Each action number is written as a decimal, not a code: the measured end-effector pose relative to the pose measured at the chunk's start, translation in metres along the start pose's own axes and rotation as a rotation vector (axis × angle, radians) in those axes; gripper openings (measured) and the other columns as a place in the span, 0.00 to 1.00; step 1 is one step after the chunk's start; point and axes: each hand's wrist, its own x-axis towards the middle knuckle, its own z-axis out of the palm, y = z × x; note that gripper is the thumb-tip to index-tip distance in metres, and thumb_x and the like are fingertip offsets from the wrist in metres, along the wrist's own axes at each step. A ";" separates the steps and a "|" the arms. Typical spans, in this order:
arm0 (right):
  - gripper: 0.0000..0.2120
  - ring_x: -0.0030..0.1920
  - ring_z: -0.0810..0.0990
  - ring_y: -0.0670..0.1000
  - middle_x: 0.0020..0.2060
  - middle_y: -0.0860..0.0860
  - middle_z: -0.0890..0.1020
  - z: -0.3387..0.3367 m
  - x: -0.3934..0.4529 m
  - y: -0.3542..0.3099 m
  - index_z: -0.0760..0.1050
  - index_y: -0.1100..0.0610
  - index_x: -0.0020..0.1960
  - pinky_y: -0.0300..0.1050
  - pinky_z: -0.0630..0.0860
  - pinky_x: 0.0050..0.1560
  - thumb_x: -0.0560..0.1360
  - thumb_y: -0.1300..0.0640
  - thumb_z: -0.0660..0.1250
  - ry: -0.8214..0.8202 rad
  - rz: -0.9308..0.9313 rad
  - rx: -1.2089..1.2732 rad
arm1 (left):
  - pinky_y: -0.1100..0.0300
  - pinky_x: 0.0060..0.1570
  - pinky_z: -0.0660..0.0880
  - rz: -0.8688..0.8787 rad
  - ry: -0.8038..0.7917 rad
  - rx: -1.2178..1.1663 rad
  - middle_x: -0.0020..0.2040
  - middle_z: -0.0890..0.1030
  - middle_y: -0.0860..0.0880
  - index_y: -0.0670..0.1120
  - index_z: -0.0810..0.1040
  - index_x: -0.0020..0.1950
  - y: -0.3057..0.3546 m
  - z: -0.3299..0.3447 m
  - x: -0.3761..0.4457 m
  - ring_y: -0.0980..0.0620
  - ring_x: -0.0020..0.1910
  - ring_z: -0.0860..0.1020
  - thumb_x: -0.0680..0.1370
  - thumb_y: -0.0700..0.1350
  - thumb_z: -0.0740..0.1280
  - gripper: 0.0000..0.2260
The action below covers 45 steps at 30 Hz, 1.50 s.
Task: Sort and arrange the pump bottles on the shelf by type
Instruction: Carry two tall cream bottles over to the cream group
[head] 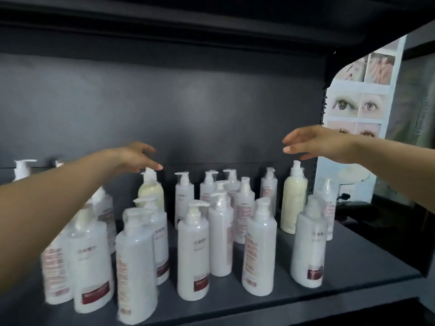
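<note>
Several white pump bottles with red labels (193, 252) stand mixed on a dark shelf (353, 262). Two cream-yellow pump bottles stand among them: one at the back left (151, 190), one at the back right (294, 198). My left hand (134, 157) hovers just above the pump of the left cream bottle, fingers spread, fingertips at the pump head. My right hand (315, 143) hangs in the air above the right cream bottle, fingers apart, holding nothing.
The shelf has a dark back wall (188, 109) and a low shelf board above. Its right side panel (412, 231) closes the right end. A poster with eye pictures (353, 107) hangs beyond. More bottles (22, 169) stand at the far left behind my left arm.
</note>
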 end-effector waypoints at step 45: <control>0.12 0.48 0.79 0.56 0.49 0.60 0.81 0.017 0.076 0.021 0.77 0.63 0.54 0.45 0.75 0.51 0.71 0.68 0.70 0.249 -0.162 0.272 | 0.66 0.27 0.75 -0.027 0.490 -0.079 0.38 0.78 0.44 0.41 0.77 0.40 0.038 -0.037 -0.015 0.53 0.28 0.76 0.65 0.43 0.78 0.12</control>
